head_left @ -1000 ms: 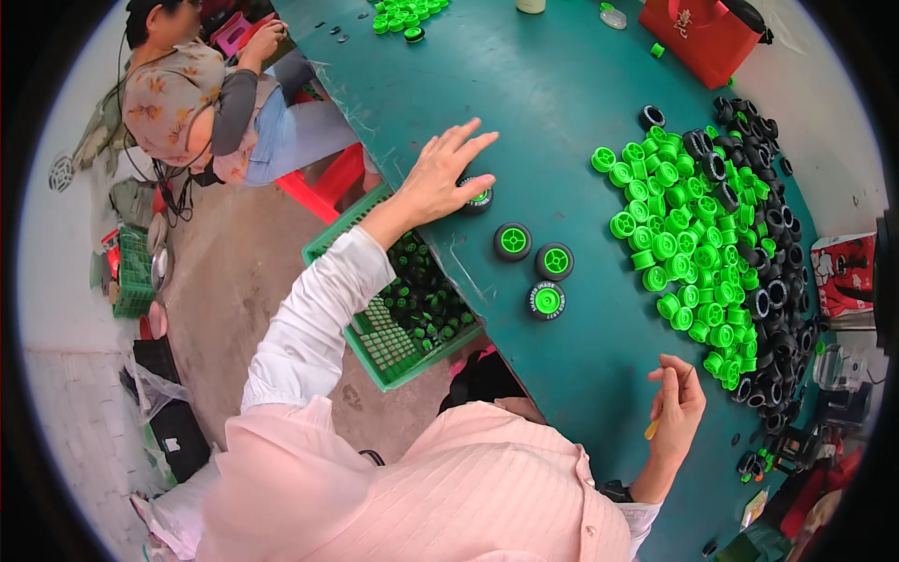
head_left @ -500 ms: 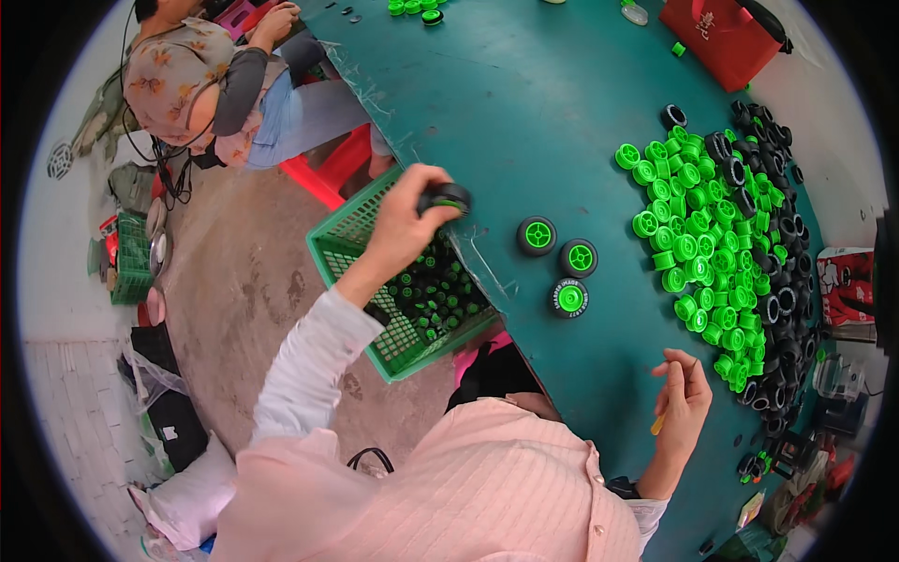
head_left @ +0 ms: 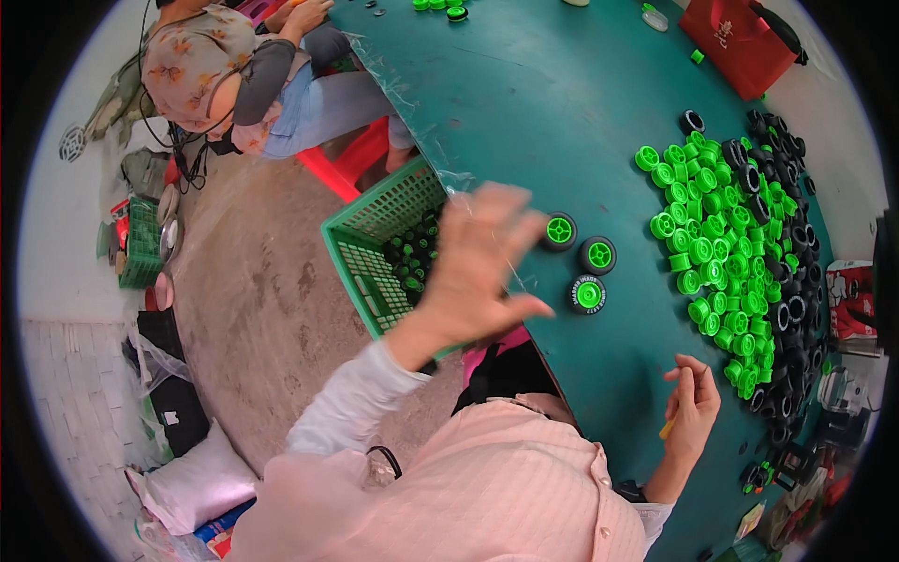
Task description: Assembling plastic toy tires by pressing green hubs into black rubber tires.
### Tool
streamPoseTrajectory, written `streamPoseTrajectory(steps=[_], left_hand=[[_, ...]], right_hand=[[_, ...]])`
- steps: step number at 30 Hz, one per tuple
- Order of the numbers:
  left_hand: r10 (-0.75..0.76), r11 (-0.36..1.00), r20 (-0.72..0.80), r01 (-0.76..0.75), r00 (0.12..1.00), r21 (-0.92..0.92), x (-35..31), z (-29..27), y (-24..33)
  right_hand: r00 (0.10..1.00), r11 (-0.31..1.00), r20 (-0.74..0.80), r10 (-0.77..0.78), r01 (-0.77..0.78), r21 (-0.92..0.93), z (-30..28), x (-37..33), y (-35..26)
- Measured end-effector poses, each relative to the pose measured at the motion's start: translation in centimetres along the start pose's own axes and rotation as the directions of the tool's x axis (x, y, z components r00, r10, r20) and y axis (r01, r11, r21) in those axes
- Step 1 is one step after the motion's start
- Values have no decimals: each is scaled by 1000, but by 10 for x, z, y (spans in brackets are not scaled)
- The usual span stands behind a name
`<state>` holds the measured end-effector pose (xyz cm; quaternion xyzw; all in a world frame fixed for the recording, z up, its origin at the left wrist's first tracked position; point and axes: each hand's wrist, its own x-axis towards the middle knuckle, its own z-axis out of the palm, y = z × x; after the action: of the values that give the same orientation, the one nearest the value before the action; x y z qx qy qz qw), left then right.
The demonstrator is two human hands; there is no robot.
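My left hand (head_left: 482, 267) is over the table edge, in front of the basket, blurred by motion. Its fingers are spread and nothing shows in them. Just right of it, three toy wheels with black tyres and green hubs lie on the table: a far wheel (head_left: 560, 230), a middle wheel (head_left: 597, 254) and a near wheel (head_left: 587, 296). My right hand (head_left: 694, 405) is curled above the table at the right, around a small yellow stick-like thing (head_left: 667, 429), mostly hidden by the fingers. The green basket (head_left: 361, 272) beside the table holds many finished wheels (head_left: 412, 255).
A heap of green hubs (head_left: 704, 251) borders a pile of black tyres (head_left: 796, 309) on the right of the green table (head_left: 524, 122). A red bag (head_left: 730, 42) stands at the far right. Another person (head_left: 201, 75) sits at the far left on a red stool (head_left: 348, 164).
The wheel that my left hand held over the basket is out of it. That hand has opened and swung right, toward the three wheels. My right hand keeps its curl.
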<state>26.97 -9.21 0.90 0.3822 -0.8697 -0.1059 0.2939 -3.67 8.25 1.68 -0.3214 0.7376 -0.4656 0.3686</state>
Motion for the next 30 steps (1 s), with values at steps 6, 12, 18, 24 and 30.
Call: streamPoseTrajectory(steps=[6, 12, 18, 24, 30], left_hand=[[220, 974, 252, -227, 942, -5, 35, 70, 56], [-120, 982, 84, 106, 989, 156, 34, 74, 31], [-251, 917, -94, 268, 963, 295, 35, 77, 23], [-257, 897, -164, 298, 952, 326, 35, 71, 6], [-210, 907, -165, 255, 964, 334, 35, 66, 0]], right_hand=[[999, 1000, -28, 21, -21, 6, -9, -4, 0], [996, 998, -58, 62, -61, 28, -16, -3, 12], [999, 999, 0, 44, -44, 8, -6, 3, 7], [999, 998, -1, 53, -53, 33, -7, 3, 9], [999, 998, -8, 52, -52, 30, -9, 0, 12]])
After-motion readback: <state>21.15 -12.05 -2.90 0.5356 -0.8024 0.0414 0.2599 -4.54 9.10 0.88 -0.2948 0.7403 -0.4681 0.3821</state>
